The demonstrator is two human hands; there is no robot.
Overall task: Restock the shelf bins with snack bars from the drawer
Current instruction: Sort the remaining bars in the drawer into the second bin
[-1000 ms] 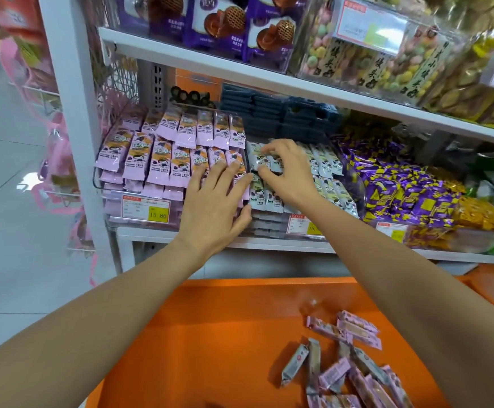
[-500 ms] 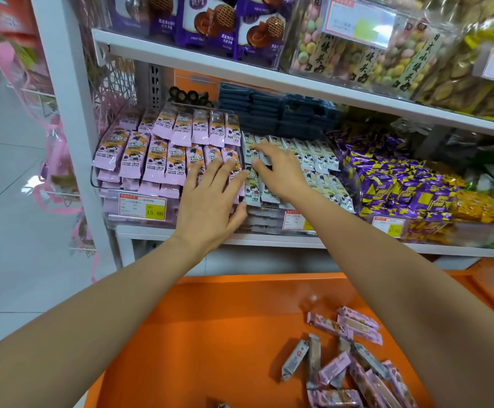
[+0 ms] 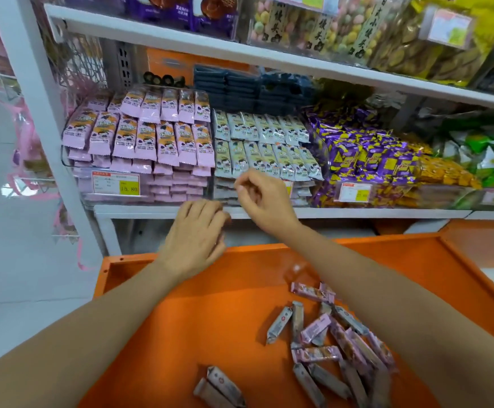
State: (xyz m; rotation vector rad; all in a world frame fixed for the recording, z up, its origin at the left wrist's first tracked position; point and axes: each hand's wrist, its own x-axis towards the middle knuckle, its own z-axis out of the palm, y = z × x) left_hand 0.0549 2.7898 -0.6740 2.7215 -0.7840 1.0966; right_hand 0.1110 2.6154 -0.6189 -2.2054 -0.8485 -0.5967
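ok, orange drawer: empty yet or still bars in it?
Not empty. Loose snack bars lie scattered on the orange drawer floor, most in a pile at the right, two more at the near edge.

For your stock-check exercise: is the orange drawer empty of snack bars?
No, a loose heap of pink and grey snack bars lies on the floor of the orange drawer.

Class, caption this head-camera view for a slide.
Empty left hand and right hand hover between clear shelf bins of pink and grey snack bars and an orange drawer of loose bars.
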